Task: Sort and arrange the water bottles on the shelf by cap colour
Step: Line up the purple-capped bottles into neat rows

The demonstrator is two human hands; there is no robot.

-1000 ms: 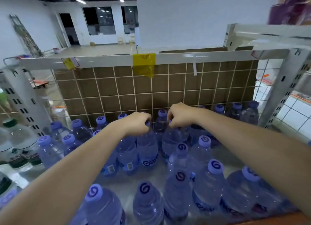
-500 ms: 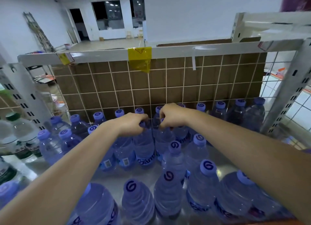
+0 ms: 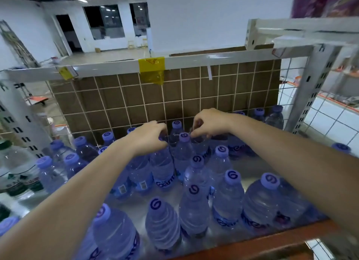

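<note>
While both arms reached to the back of the shelf (image 3: 252,242), the left hand (image 3: 149,137) stayed curled over the top of a purple-capped bottle (image 3: 162,168) just in front of the wire grid (image 3: 174,96), fingers closed on its neck. The right hand (image 3: 210,122), which half a second before sat touching the left, had drawn slightly apart, its fingers pinching the top of a second bottle (image 3: 200,143) beside the grid. Between the hands another purple cap (image 3: 184,137) now showed. Judging by this, the back row against the grid was being tightened; green-capped bottles (image 3: 17,172) stood well left of the grid, already separate.
</note>
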